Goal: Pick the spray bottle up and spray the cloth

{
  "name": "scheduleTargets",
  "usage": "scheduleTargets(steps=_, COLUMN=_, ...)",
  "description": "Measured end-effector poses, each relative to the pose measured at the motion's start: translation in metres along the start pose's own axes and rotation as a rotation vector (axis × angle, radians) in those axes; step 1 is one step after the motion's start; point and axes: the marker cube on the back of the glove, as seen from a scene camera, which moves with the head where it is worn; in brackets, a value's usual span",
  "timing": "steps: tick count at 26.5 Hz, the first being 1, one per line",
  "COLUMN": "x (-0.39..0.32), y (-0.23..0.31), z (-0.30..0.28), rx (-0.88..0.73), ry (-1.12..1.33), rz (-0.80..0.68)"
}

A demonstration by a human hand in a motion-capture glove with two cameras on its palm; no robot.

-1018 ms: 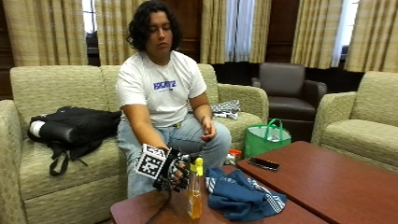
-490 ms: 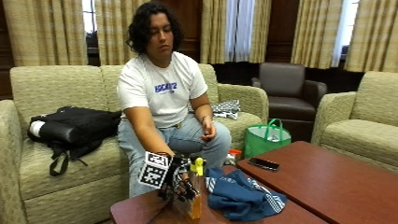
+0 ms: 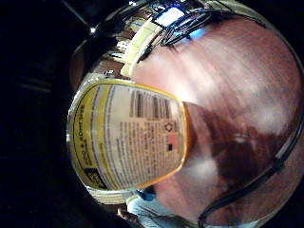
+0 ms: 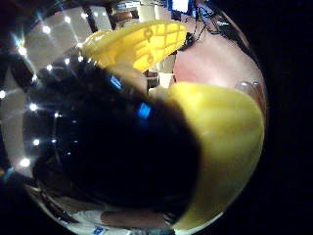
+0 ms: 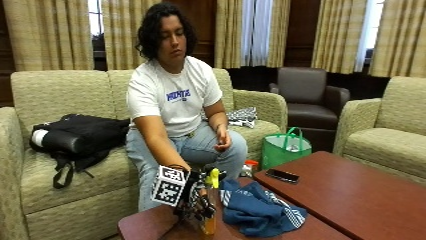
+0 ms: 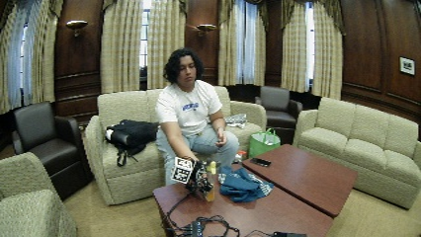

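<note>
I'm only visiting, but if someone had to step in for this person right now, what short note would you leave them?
Right hand: gloved, wrapped around the spray bottle, which stands on the table or just above it; the bottle's label fills the palm view, so the grip looks set.
Cloth: blue, bunched on the table right beside the bottle.
Bare hand: resting in the lap.
Done: bottle reached and taken hold of.
Left: lift it, aim the yellow nozzle at the cloth, spray.

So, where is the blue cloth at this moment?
In the outside view the blue cloth lies crumpled on the table, just beside the spray bottle in the gloved right hand, below the phone.
</note>
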Motion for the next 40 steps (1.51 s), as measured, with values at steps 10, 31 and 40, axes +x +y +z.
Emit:
scheduleTargets(steps=10, x=0.003, y=-0.021, z=-0.003, rx=-0.01, ry=-0.007, rz=-0.009)
scheduleTargets(steps=31, x=0.002, y=-0.029, z=-0.003, rx=0.014, ry=-0.074, rz=0.003)
scheduleTargets(steps=40, x=-0.015, y=-0.036, z=-0.004, rx=0.005, ry=-0.128, rz=0.009)
